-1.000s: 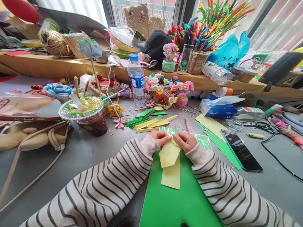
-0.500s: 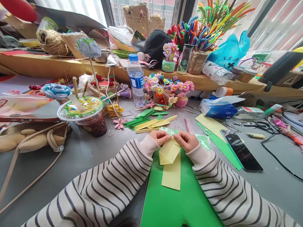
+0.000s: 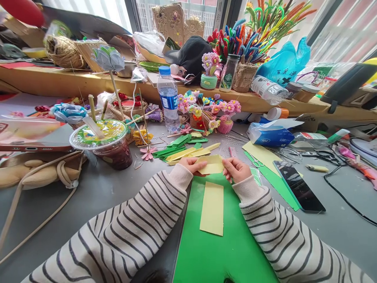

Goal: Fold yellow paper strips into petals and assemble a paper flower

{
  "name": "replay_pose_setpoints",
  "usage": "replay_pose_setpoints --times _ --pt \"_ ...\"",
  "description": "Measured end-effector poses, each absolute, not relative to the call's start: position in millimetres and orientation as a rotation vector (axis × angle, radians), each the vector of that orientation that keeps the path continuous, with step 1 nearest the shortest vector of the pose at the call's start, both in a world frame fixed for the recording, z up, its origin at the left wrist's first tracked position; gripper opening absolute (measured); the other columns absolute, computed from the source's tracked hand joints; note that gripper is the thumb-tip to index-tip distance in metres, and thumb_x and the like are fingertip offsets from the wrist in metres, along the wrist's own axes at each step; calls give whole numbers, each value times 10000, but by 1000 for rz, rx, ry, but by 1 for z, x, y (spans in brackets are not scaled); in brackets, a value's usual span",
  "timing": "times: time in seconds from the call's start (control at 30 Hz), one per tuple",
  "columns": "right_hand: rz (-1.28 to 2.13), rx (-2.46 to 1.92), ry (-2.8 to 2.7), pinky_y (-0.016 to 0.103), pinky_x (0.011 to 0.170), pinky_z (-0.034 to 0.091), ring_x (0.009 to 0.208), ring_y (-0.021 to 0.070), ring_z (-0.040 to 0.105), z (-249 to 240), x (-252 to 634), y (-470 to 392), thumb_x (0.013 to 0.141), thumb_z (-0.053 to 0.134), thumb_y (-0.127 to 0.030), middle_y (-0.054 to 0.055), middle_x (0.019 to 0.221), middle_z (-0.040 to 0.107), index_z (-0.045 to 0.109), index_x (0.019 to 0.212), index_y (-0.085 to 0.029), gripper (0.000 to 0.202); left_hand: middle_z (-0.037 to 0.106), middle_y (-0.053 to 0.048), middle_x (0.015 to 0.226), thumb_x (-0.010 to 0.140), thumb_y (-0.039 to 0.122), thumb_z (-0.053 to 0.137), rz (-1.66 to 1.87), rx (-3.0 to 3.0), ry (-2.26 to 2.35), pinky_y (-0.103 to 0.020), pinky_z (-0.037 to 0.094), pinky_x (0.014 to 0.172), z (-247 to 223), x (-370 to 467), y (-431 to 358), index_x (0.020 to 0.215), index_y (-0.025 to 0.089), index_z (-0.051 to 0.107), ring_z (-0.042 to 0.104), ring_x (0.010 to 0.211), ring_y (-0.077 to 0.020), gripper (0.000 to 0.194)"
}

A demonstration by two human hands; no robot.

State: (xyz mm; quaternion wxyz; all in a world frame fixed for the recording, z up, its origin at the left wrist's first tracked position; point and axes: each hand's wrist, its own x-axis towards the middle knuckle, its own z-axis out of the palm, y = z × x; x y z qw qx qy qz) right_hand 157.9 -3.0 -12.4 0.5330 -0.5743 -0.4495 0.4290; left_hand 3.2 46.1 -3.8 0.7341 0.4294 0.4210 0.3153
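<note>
A creased piece of yellow paper (image 3: 212,165) is stretched between my two hands, above the far end of a green sheet (image 3: 216,255). My left hand (image 3: 193,166) pinches its left end, and the fingers of my right hand (image 3: 235,169) are closed on its right edge. Below them a flat yellow paper strip (image 3: 212,208) lies on the green sheet. Just beyond my hands are folded yellow strips (image 3: 191,154) and folded green strips (image 3: 173,148).
A lidded drink cup (image 3: 108,147) and a water bottle (image 3: 169,102) stand to the left. To the right lie a phone (image 3: 299,186), small scissors (image 3: 257,162) and a blue tissue pack (image 3: 269,135). Craft flowers (image 3: 203,108) line the back.
The held yellow paper has been lifted and turned from hanging down over the strip to lying crosswise between my hands. My hands have moved slightly apart, uncovering the strip below.
</note>
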Motion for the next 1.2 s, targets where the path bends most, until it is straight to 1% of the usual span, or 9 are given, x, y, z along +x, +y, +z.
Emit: replay_pose_setpoints --times 0.1,0.17,0.27,0.47,0.6,0.8,0.9,1.0,1.2 --pt "974 -1332 -1117 177 298 312 354 58 401 -13 157 -2 612 554 -431 -39 457 472 515 652 -159 278 562 15 504 358 344 718 693 966 964 -243 483 534 -6 4 47 568 82 583 542 479 -93 362" --pt "988 -1292 -1138 178 308 325 365 57 414 -13 155 -2 609 562 -411 -37 483 482 539 694 -156 270 576 10 523 377 344 713 670 985 951 -237 482 529 -5 4 46 613 86 598 555 482 -102 368" --pt "1072 -1272 -1138 182 298 330 343 62 434 -12 153 -4 617 560 -393 -43 468 485 552 751 -155 273 596 -6 571 455 355 686 650 1038 925 -232 478 510 -2 3 43 694 94 608 575 493 -118 362" --pt "1167 -1251 -1154 191 317 375 336 73 458 -14 154 -5 639 561 -339 -43 419 504 590 899 -158 319 588 -23 565 591 424 581 592 1160 873 -168 397 338 5 3 36 756 98 582 565 440 -115 366" --pt "1226 -1233 -1150 186 326 389 346 72 473 -14 154 -6 637 569 -320 -37 423 526 610 913 -163 320 597 -51 588 658 477 486 566 1149 850 -155 363 302 7 3 35 801 92 574 556 420 -114 420" --pt "1255 -1223 -1127 181 343 394 375 62 477 -13 153 -7 636 568 -309 -23 514 571 623 894 -170 298 603 -65 600 663 459 495 564 1092 929 -158 355 300 8 3 36 818 82 568 552 417 -116 414" --pt "1272 -1237 -1162 179 360 402 389 65 483 -14 154 -6 648 555 -312 -27 483 555 619 907 -165 304 601 -65 587 679 473 463 541 1045 947 -167 373 308 8 4 38 785 80 575 554 415 -121 423" --pt "1291 -1233 -1200 177 372 409 398 68 489 -16 157 -5 657 547 -313 -34 453 536 615 916 -166 306 605 -63 593 676 448 483 544 1021 956 -166 385 320 7 3 40 769 84 576 557 423 -119 387" --pt "1284 -1223 -1225 171 379 406 401 65 483 -18 156 -3 660 549 -324 -38 450 523 612 902 -160 299 625 -79 712 631 383 565 580 1002 923 -197 442 407 1 2 40 781 89 593 572 468 -121 331"
